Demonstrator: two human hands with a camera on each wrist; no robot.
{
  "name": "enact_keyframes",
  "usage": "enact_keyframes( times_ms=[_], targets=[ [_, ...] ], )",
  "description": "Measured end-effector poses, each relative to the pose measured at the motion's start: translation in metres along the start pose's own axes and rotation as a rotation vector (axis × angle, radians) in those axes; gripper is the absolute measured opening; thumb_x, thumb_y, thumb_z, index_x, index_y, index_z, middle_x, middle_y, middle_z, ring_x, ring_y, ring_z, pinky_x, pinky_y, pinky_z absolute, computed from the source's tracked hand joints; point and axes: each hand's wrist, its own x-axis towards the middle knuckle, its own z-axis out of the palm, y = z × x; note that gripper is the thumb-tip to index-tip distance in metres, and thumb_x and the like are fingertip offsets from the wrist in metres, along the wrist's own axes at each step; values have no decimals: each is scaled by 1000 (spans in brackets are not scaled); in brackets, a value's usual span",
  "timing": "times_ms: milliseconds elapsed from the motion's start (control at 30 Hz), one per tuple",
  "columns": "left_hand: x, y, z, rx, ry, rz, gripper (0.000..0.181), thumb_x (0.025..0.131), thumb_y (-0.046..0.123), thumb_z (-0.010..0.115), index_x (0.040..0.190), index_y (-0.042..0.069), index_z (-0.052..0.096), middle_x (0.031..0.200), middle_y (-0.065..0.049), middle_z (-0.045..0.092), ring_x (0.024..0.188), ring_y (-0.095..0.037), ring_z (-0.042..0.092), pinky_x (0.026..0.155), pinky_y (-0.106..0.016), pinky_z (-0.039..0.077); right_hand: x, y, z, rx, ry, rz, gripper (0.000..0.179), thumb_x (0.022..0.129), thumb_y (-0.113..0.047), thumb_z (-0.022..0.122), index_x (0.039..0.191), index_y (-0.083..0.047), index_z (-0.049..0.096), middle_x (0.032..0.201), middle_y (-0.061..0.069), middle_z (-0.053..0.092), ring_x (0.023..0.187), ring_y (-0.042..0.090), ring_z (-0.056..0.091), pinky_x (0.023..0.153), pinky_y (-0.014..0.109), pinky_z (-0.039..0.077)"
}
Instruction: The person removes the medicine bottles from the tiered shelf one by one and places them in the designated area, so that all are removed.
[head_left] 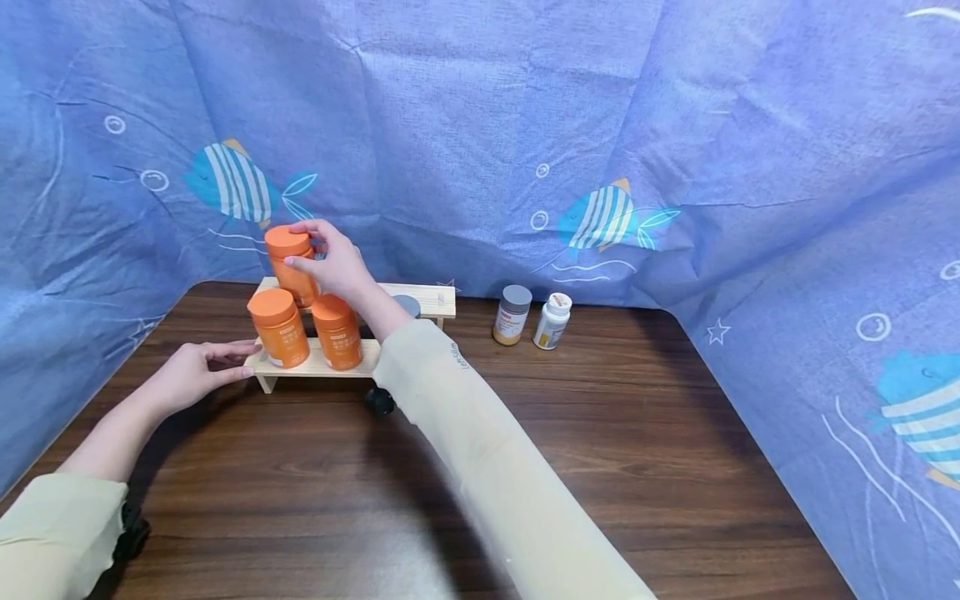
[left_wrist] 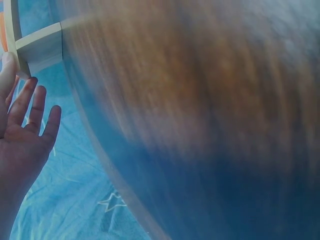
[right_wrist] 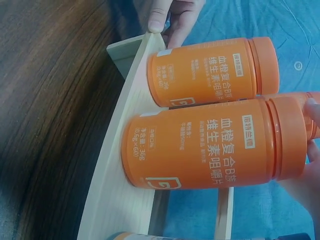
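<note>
Orange jar (head_left: 292, 282) is at the left end of the wooden rack's (head_left: 437, 300) upper shelf, roughly upright, its long axis running from five o'clock to its cap at eleven. It lies at nine o'clock from the right grip (head_left: 337, 260), which pinches it near the cap. Between seven and eight o'clock from the jar, the left grip (head_left: 192, 375) pinches the lower shelf's end.

We see a two-step rack (head_left: 322, 372) at the back left of the table (head_left: 570, 450). On its lower step (head_left: 309, 363) stand a vitamin jar (head_left: 281, 332) and, just to its right, a second jar (head_left: 339, 335). Behind them, at the left end of the upper step (head_left: 435, 298), is a third jar (head_left: 292, 275), in the right hand (head_left: 336, 260). Right of the rack we find a supplement bottle (head_left: 512, 315), then a pill bottle (head_left: 552, 322)
</note>
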Motion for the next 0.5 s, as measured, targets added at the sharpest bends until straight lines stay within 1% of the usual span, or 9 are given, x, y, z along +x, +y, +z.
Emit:
enact_keyframes(
  times_ms=[133, 333, 500],
  targets=[
    [1, 0, 0, -8, -4, -7, 46, 86, 29, 69, 124, 3, 62, 119, -24, 62, 83, 15, 49, 68, -16, 45, 0, 2, 0, -16, 30, 23, 41, 83, -21, 73, 121, -25, 57, 119, -9, 59, 101, 5, 54, 78, 19, 47],
    [1, -1, 0, -2, -14, -18, 47, 87, 31, 69, 125, 4, 62, 120, -24, 61, 84, 14, 48, 69, -18, 45, -1, 5, 0, 10, 39, 0, 41, 83, -20, 74, 120, -24, 58, 120, -8, 59, 100, 5, 56, 78, 18, 47],
    [0, 0, -1, -2, -13, -28, 48, 87, 31, 69, 125, 4, 61, 120, -24, 61, 83, 14, 48, 68, -17, 44, -2, 4, -2, 24, 56, 12, 41, 83, -19, 74, 120, -25, 57, 119, -9, 59, 99, 4, 56, 78, 20, 48]
  ],
)
